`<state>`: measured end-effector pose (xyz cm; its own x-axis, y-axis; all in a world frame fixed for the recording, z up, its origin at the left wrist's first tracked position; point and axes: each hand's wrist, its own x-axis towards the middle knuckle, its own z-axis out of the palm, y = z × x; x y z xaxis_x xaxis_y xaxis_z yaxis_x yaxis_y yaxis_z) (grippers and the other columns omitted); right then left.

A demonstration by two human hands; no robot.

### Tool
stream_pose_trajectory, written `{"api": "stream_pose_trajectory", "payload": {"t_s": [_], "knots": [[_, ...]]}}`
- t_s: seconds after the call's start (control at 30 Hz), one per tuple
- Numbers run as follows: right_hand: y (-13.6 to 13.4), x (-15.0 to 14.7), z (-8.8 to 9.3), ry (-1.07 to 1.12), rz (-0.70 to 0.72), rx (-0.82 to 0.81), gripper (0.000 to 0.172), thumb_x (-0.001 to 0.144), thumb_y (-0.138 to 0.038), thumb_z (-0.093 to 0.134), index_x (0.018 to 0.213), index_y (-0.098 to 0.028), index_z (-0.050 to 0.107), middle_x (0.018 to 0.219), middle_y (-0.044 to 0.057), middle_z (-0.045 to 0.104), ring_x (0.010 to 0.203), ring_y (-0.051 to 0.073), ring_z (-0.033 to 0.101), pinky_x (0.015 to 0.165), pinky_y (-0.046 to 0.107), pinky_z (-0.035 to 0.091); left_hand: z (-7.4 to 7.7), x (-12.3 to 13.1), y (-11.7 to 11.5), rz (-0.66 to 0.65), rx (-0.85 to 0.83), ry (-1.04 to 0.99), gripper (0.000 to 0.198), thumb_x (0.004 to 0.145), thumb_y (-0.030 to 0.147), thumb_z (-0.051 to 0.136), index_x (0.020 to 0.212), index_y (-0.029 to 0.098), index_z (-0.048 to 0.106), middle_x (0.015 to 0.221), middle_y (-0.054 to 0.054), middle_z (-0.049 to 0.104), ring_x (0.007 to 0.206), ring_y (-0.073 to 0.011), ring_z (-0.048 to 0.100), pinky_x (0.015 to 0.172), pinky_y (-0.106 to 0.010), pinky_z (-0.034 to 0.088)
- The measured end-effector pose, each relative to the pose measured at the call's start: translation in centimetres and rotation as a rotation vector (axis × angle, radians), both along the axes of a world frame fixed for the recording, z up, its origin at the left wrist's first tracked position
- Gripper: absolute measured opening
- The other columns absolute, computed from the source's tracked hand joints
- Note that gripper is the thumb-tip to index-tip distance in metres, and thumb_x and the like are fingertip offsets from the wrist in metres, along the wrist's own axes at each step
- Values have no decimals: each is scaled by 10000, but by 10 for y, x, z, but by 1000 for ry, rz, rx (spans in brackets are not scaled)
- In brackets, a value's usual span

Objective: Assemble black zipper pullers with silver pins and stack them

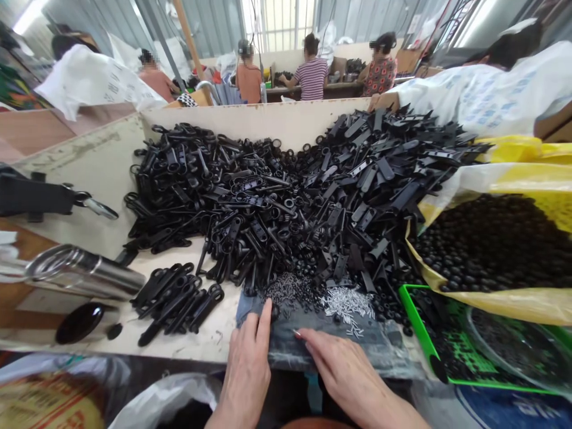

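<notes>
My left hand [251, 354] rests at the front of a dark work mat [290, 342]. Its index finger is stretched forward to the edge of a heap of tiny dark metal pieces [288, 289], with a small round black part [274, 311] beside the fingertip. My right hand [342, 363] is low over the mat, thumb and fingers pressed together. A small pale glint shows at its fingertips; whether that is a nail or a tiny part I cannot tell. Just beyond lies a heap of short silver pins [348, 302].
Black plastic handle-like parts [232, 196] and flat black pieces [370, 173] are piled behind. A group of black parts [176, 298] lies left, near a steel cylinder [84, 271]. Rightward are a sack of black beads [500, 244] and a green tray [413, 313]. Several people sit beyond.
</notes>
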<state>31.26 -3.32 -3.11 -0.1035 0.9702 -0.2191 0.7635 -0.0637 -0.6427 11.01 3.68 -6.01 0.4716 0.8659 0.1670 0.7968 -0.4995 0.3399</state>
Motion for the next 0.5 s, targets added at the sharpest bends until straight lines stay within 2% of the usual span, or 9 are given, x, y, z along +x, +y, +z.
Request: {"api": "stream_pose_trajectory", "payload": {"t_s": [0.1,0.2,0.23,0.3,0.37,0.43,0.5], "knots": [[0,2,0,21,-23,-6,398,1053,-201,340,1326,-220,629,1258,120,748,1124,293,733,966,432,552,-2,-3,4,12,-126,-139,614,962,31,318,1536,208,444,1172,-113,678,939,-253,642,887,-431,517],[2,1,1,84,-52,20,360,1063,-226,325,1253,-220,631,1216,108,753,1099,272,734,940,407,547,2,-5,8,145,-309,-422,466,998,243,416,1438,184,556,1342,-139,644,1215,-290,603,1040,-450,465],[3,0,2,109,-61,41,338,1065,-234,330,1223,-223,629,1194,99,752,1081,258,735,926,389,543,5,-5,9,211,-396,-512,455,983,315,469,1402,182,590,1290,-133,673,1186,-291,619,1011,-431,480],[7,-3,3,138,-78,83,265,1057,-248,376,1153,-232,622,1109,73,755,1002,230,738,869,347,534,15,-5,10,336,-618,-669,491,934,425,576,1363,192,624,982,-70,724,921,-250,664,831,-361,518],[12,-8,3,124,-96,104,168,1031,-251,455,1058,-236,621,957,38,749,870,212,730,771,310,514,26,-5,11,391,-836,-817,547,869,479,676,1333,191,638,734,21,628,679,-179,575,679,-289,473],[19,-13,3,92,-119,118,107,1005,-236,515,968,-233,616,813,5,715,745,196,700,687,285,477,35,-4,11,398,-951,-931,532,823,473,737,1260,180,662,680,59,562,614,-135,499,643,-248,434],[28,-18,2,77,-130,148,110,995,-210,536,921,-230,615,770,-8,688,702,182,677,659,269,456,40,-4,11,400,-973,-986,463,802,451,760,1161,171,678,681,65,551,599,-115,475,630,-227,418]]}}
